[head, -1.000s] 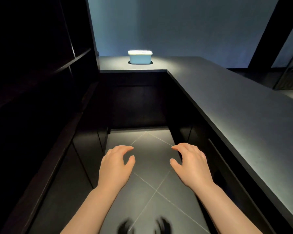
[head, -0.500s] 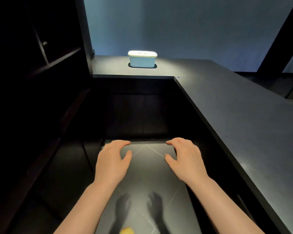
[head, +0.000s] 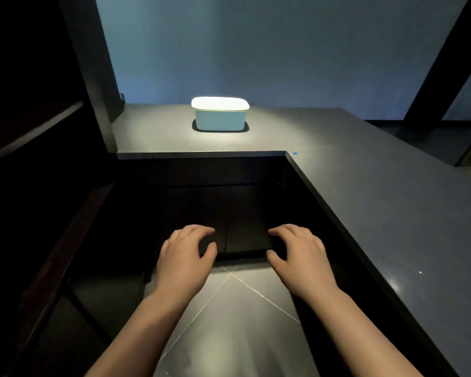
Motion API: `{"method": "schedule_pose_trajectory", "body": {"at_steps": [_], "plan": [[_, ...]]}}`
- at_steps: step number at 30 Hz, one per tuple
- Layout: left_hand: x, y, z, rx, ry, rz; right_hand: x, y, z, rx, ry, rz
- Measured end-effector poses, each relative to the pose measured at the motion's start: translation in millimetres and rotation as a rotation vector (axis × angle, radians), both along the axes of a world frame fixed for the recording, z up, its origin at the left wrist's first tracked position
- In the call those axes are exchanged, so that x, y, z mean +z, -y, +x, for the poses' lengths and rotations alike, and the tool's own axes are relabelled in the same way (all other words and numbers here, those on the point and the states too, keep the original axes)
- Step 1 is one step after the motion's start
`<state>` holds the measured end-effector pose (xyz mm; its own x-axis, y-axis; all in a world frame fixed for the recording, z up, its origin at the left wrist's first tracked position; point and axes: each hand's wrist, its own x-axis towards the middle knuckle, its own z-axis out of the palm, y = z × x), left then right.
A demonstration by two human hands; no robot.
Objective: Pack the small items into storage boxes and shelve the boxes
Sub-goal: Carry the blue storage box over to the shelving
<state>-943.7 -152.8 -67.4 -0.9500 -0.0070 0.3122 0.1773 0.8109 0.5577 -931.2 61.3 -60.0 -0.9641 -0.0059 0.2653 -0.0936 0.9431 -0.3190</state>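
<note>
Left hand [head: 184,263] and right hand [head: 301,261], both empty with fingers loosely curled, hang well short of the lidded box [head: 220,114] on the counter [head: 365,191]. Approach squarely; grip both end walls, keeping the lid level.

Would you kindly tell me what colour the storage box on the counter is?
Light blue storage box, pale lid, seen in the head view.

I can't make out the shelving [head: 33,126] at the frame's left; it's lost in darkness. The lid hides the storage box [head: 219,117] contents.

Left hand [head: 184,261] and right hand [head: 301,257] outstretched, palms down, fingers curled, seemingly empty
</note>
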Motion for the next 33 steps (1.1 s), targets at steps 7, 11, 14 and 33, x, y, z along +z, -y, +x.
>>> {"method": "schedule_pose_trajectory", "body": {"at_steps": [7, 11, 14, 33], "plan": [[-20, -11, -150, 0.046, 0.009, -0.012, -20, -20, -155, 0.015, 0.015, -0.017], [-13, -19, -237, 0.073, 0.016, -0.025, -15, -34, -243, 0.051, 0.016, 0.011], [-2, -22, -298, 0.11, -0.019, 0.013, -6, -42, -310, 0.074, -0.002, 0.026], [7, 40, -677, 0.109, -0.025, 0.058, -2, 2, -676, -0.019, 0.014, -0.101]]}}
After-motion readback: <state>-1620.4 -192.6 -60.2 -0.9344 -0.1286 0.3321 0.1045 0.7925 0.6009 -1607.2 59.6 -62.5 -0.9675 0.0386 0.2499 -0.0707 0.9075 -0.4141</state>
